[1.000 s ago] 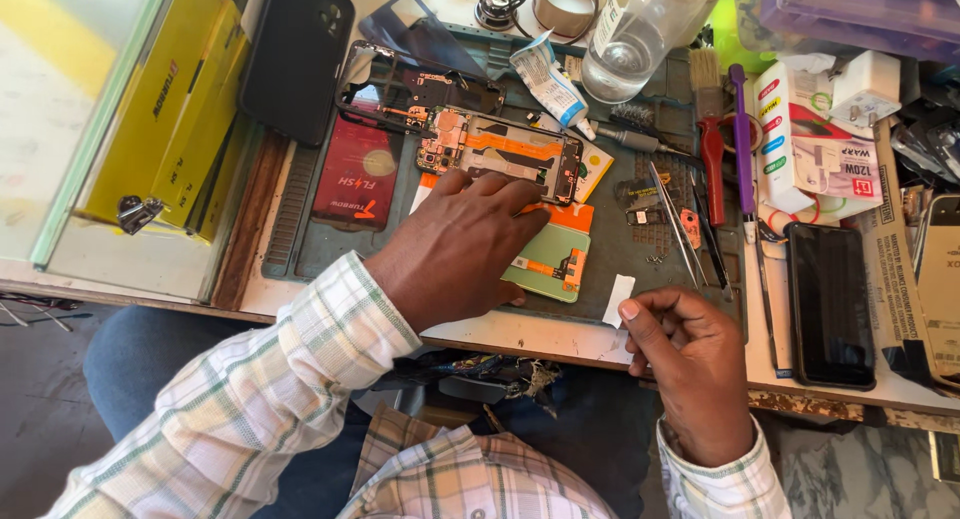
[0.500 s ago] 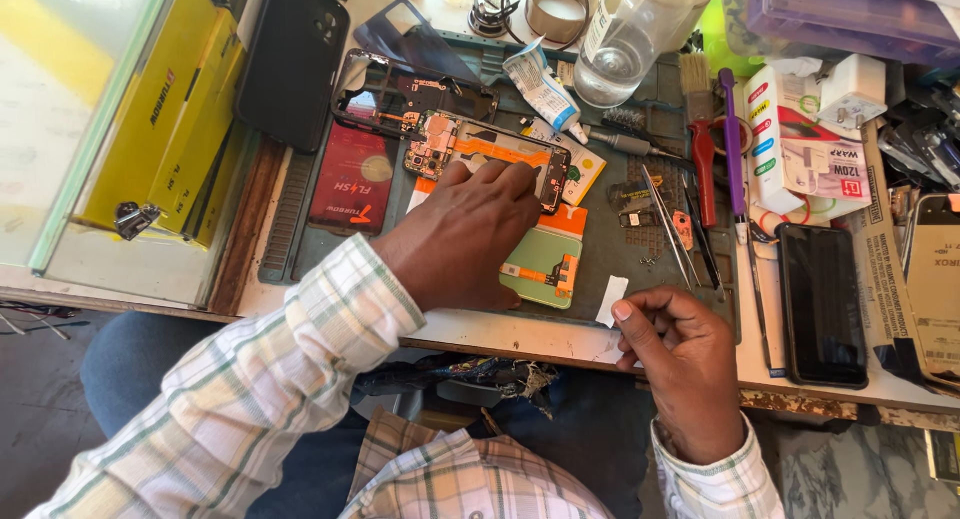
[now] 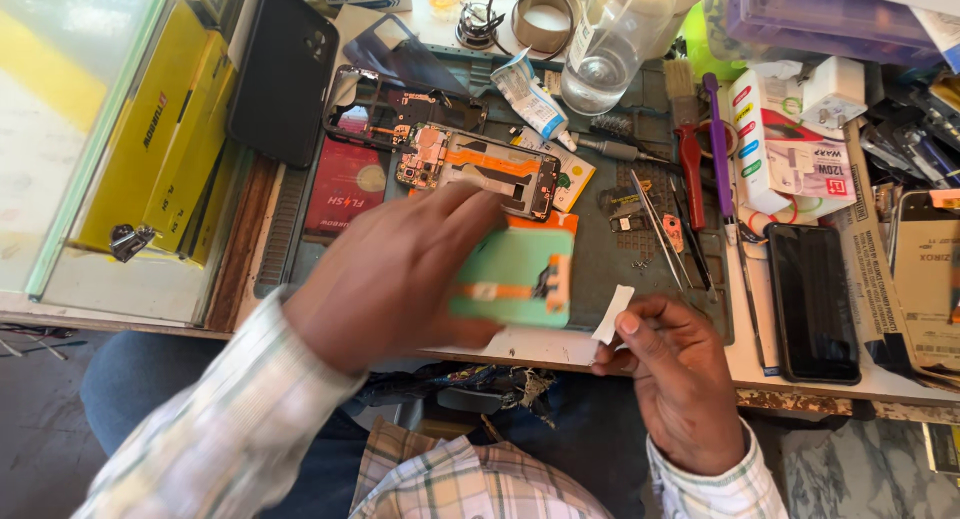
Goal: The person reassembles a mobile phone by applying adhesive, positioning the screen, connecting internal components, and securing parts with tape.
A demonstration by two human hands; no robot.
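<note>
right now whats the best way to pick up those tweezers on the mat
Probably pinch the tweezers across the two arms, about mid-length, coming straight down from above. They lie flat on the grey mat with the tips toward the top, and tools lie close along their right side, so a low approach from the side looks cramped.

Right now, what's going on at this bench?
A person sits at a cluttered repair bench with a grey work mat. The left hand grips a green rectangular part with orange strips, thumb under its near edge, just in front of an opened phone frame with its insides exposed. The right hand pinches a small white strip at the mat's near edge. Tweezers and a dark phone lie to the right, untouched.
</note>
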